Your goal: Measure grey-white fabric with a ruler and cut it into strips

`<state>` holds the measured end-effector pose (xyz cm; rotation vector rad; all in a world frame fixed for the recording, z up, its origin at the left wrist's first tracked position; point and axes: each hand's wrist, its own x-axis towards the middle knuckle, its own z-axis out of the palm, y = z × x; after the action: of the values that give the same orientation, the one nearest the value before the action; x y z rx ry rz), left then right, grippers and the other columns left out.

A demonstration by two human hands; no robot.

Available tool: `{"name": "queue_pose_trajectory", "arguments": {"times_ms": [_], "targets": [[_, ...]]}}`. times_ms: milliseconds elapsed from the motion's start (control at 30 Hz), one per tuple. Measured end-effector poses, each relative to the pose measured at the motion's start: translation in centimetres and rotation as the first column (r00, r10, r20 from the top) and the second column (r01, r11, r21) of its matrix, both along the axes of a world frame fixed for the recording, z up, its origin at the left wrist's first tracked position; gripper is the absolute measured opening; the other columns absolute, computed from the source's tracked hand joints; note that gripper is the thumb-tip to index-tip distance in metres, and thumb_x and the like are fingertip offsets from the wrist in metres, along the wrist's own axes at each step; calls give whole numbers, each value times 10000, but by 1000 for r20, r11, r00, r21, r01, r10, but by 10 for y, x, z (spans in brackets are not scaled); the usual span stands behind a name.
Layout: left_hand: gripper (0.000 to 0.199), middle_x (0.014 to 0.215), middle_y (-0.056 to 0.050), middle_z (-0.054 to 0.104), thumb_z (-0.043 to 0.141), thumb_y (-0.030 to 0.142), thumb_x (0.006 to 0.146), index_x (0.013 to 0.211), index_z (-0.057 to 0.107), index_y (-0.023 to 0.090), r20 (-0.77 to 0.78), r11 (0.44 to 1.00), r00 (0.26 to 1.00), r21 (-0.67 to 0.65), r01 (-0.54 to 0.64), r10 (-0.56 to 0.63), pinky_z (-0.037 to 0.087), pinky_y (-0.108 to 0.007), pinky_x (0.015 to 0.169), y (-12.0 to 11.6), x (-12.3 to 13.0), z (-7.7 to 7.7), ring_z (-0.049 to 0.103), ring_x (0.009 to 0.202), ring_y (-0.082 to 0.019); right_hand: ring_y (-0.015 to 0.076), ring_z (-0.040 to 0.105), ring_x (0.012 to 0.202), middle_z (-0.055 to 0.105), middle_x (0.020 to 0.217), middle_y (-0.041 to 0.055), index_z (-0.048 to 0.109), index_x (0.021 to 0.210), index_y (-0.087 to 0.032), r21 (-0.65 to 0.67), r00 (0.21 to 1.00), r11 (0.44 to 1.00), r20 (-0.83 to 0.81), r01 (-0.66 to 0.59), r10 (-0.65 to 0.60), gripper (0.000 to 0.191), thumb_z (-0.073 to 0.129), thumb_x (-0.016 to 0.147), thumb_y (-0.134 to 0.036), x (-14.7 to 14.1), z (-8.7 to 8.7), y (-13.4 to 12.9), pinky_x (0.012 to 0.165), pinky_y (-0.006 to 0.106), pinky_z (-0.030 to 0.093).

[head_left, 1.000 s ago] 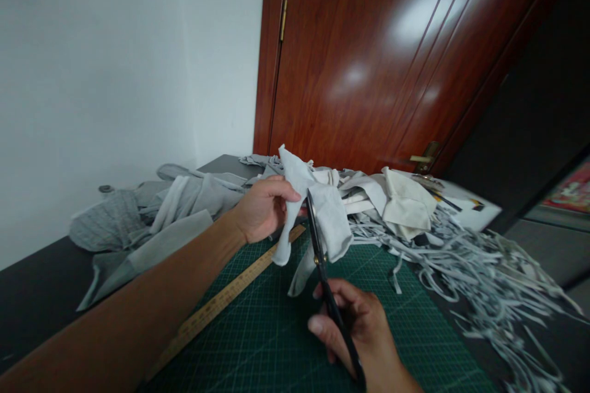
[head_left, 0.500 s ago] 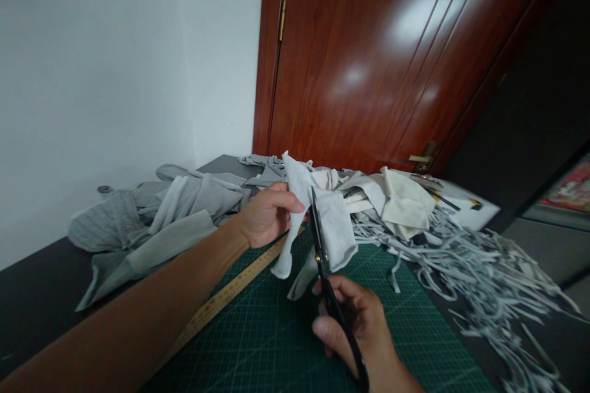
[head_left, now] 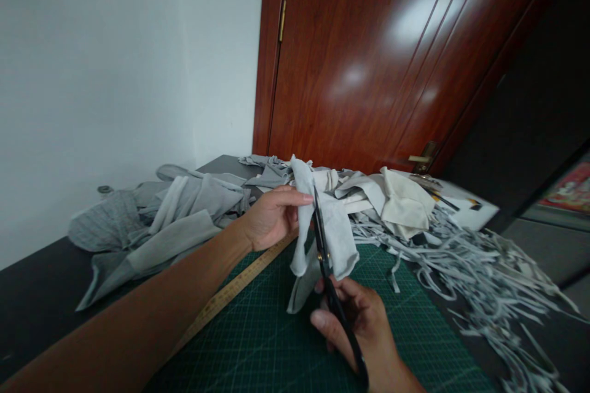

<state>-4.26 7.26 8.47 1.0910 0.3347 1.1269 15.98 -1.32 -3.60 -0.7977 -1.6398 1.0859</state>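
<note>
Between thumb and fingers, my left hand [head_left: 275,215] pinches a pale grey piece of fabric [head_left: 338,230] held above the cutting mat [head_left: 258,325]. A slit splits the fabric, leaving a narrow strip on the left that hangs with a curled end. My right hand [head_left: 362,325] grips black-handled scissors [head_left: 323,252], pointing up and away. Their blades lie together at the slit, the tip close to my left thumb. Part of the fabric drops behind the scissors, and my left fingertips are hidden behind it.
A wooden ruler [head_left: 235,288] lies across the mat beneath my left forearm. Grey fabric pieces [head_left: 170,215] are heaped at left, a cream piece [head_left: 408,202] at the back. Thin cut strips [head_left: 483,282] pile up on the right. A wooden door [head_left: 369,61] stands behind.
My left hand and the fabric have shifted slightly right, and the loose strip has swung right toward the scissors. The scissors remain at the slit, moved only slightly.
</note>
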Motion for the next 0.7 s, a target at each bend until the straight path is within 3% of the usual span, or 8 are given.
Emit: {"name": "queue_pose_trajectory", "arguments": {"times_ms": [200, 333, 500, 700], "targets": [[276, 786, -58, 740, 839, 403, 841, 884, 746, 147, 3, 999, 999, 35, -39, 39, 535, -293, 651, 3, 0, 2, 668, 691, -184, 123, 424, 512, 489, 633, -59, 745, 1000, -188, 11, 1000, 1000, 5, -10, 10, 399, 866, 881, -549, 1, 7, 0, 448, 231, 342], [201, 805, -45, 734, 867, 263, 783, 880, 751, 131, -10, 990, 994, 80, -112, 113, 524, -266, 673, 4, -2, 5, 655, 719, -159, 113, 440, 487, 471, 612, -69, 717, 916, -194, 15, 999, 999, 24, -32, 31, 352, 892, 864, -495, -1, 13, -1, 444, 222, 351], [155, 799, -62, 742, 835, 171, 724, 850, 767, 110, 5, 987, 991, 82, -136, 136, 543, -274, 718, 4, -5, 7, 657, 728, -160, 113, 430, 478, 478, 608, -74, 716, 972, -196, 11, 1000, 1000, 12, -7, 7, 363, 877, 872, -505, -2, 13, -1, 428, 218, 345], [172, 757, -47, 705, 809, 84, 668, 824, 744, 112, 3, 991, 994, 83, -107, 108, 452, -268, 604, 1, -9, 10, 601, 644, -142, 115, 423, 490, 462, 606, -82, 720, 970, -198, 17, 1000, 1000, 6, -25, 25, 372, 907, 840, -493, -2, 17, -2, 456, 229, 331]]}}
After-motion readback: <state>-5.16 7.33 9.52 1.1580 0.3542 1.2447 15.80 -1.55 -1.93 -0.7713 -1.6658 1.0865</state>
